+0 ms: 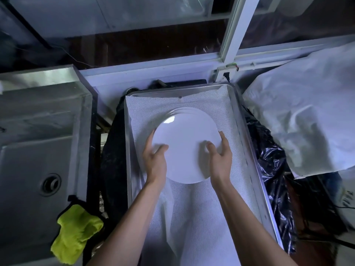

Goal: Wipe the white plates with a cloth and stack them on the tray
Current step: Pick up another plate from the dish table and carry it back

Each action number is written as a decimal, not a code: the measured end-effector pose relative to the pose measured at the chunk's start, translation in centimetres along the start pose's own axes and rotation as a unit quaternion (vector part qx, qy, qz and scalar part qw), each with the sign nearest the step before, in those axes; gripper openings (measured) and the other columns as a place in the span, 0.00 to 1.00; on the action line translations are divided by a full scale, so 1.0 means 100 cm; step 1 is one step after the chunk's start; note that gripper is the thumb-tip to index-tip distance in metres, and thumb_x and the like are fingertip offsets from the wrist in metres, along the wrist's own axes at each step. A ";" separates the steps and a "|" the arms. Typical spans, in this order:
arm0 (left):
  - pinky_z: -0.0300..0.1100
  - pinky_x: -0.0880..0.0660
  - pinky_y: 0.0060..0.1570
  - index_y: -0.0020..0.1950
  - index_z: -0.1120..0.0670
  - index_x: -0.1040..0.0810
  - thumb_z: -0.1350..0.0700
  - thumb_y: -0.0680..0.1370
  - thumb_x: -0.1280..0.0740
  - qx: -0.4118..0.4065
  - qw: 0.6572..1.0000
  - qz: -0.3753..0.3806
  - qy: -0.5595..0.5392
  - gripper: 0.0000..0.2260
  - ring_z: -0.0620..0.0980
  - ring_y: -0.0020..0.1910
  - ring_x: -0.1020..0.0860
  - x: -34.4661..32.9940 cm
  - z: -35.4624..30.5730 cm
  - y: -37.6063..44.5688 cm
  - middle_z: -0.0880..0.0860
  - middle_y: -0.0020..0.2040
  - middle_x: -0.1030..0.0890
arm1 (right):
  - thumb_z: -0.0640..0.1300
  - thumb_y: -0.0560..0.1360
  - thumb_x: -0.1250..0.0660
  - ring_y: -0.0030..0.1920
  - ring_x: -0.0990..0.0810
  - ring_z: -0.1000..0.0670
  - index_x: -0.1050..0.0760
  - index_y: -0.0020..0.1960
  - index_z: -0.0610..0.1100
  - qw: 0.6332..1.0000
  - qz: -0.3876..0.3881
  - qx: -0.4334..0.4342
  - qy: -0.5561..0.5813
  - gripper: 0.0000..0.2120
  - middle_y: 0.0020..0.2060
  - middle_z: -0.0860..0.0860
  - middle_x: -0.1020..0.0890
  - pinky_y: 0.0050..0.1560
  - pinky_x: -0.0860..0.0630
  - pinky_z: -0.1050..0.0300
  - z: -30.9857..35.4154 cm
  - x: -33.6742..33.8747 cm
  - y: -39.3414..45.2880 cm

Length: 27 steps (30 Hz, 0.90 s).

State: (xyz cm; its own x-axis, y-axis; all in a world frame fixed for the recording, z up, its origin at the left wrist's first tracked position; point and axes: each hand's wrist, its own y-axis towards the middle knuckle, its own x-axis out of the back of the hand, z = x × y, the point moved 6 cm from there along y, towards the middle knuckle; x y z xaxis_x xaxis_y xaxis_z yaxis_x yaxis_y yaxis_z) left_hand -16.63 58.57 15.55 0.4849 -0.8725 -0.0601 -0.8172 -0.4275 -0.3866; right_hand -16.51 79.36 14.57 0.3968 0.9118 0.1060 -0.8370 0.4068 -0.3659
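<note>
A white plate (185, 144) is held over a stack of white plates (178, 110) whose rims show behind it. The stack sits in a metal tray (249, 150) lined with white mesh cloth. My left hand (154, 158) grips the plate's left edge, thumb on top and fingers under the rim. My right hand (220, 153) grips the right edge the same way. A yellow-green cloth (75, 233) lies crumpled at the lower left, on the corner of the sink, away from both hands.
A steel sink (38, 169) with a drain (51, 184) fills the left side. Black plastic bags (269, 160) lie right of the tray, with a large white sack (303, 120) above them. A window frame (236, 29) runs across the back.
</note>
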 end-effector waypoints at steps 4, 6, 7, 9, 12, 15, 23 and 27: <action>0.38 0.24 0.53 0.69 0.45 0.22 0.61 0.68 0.32 -0.008 1.000 0.008 0.007 0.29 0.45 0.57 0.18 0.002 -0.005 -0.013 0.47 0.59 0.15 | 0.49 0.74 0.31 0.65 0.23 0.57 0.30 0.73 0.57 1.000 -0.015 0.000 -0.004 0.28 0.65 0.57 0.21 0.68 0.28 0.54 0.001 0.008 -0.012; 0.37 0.23 0.53 0.69 0.46 0.23 0.62 0.69 0.32 -0.021 1.000 0.015 0.015 0.28 0.44 0.57 0.18 0.002 -0.008 -0.020 0.45 0.59 0.16 | 0.48 0.74 0.31 0.62 0.22 0.58 0.29 0.72 0.57 1.000 -0.024 0.004 -0.004 0.27 0.62 0.57 0.19 0.65 0.26 0.55 0.003 0.015 -0.019; 0.37 0.22 0.55 0.69 0.47 0.23 0.62 0.70 0.32 -0.030 0.999 0.020 0.017 0.27 0.44 0.58 0.18 0.001 -0.011 -0.024 0.46 0.60 0.16 | 0.47 0.74 0.31 0.61 0.21 0.58 0.29 0.71 0.57 0.999 -0.031 0.008 -0.003 0.25 0.61 0.58 0.19 0.64 0.25 0.55 0.004 0.019 -0.023; 0.37 0.22 0.57 0.69 0.46 0.23 0.62 0.72 0.31 -0.048 0.998 0.035 0.024 0.26 0.44 0.60 0.19 0.000 -0.016 -0.032 0.45 0.61 0.17 | 0.46 0.75 0.31 0.58 0.20 0.60 0.27 0.68 0.59 0.999 -0.048 0.021 -0.004 0.23 0.58 0.59 0.18 0.62 0.24 0.55 0.007 0.029 -0.032; 0.32 0.23 0.54 0.68 0.45 0.23 0.61 0.74 0.31 -0.071 0.995 0.059 0.044 0.24 0.40 0.59 0.20 -0.005 -0.022 -0.046 0.40 0.60 0.17 | 0.48 0.74 0.32 0.56 0.19 0.57 0.26 0.66 0.59 0.997 -0.060 0.041 -0.003 0.21 0.56 0.58 0.17 0.58 0.22 0.53 0.015 0.043 -0.047; 0.31 0.24 0.53 0.68 0.43 0.24 0.59 0.75 0.29 -0.069 0.992 0.088 0.058 0.23 0.38 0.59 0.20 -0.012 -0.023 -0.058 0.37 0.59 0.18 | 0.47 0.73 0.32 0.56 0.18 0.57 0.25 0.66 0.57 0.995 -0.085 0.058 0.005 0.21 0.55 0.58 0.16 0.60 0.22 0.51 0.022 0.062 -0.061; 0.32 0.24 0.50 0.65 0.45 0.22 0.61 0.75 0.29 -0.091 0.969 0.192 0.130 0.21 0.36 0.54 0.20 -0.050 -0.020 -0.102 0.40 0.57 0.17 | 0.49 0.71 0.33 0.61 0.22 0.55 0.27 0.68 0.54 0.978 -0.200 0.050 -0.017 0.25 0.61 0.56 0.19 0.66 0.25 0.46 0.015 0.129 -0.109; 0.41 0.22 0.55 0.65 0.45 0.23 0.59 0.74 0.29 -0.085 0.953 0.241 0.165 0.21 0.37 0.55 0.21 -0.074 -0.010 -0.135 0.41 0.58 0.18 | 0.46 0.72 0.33 0.60 0.22 0.56 0.27 0.68 0.55 0.967 -0.251 0.043 -0.010 0.24 0.59 0.60 0.19 0.64 0.25 0.49 0.009 0.171 -0.133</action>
State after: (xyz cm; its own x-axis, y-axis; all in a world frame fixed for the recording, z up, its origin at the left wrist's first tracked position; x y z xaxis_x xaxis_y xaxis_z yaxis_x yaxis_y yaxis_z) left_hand -9.47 70.59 22.12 -0.0602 -0.9920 0.1113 -0.9722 0.0331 -0.2316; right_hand 1.08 89.62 22.11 0.7541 0.5991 0.2691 -0.5697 0.8006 -0.1859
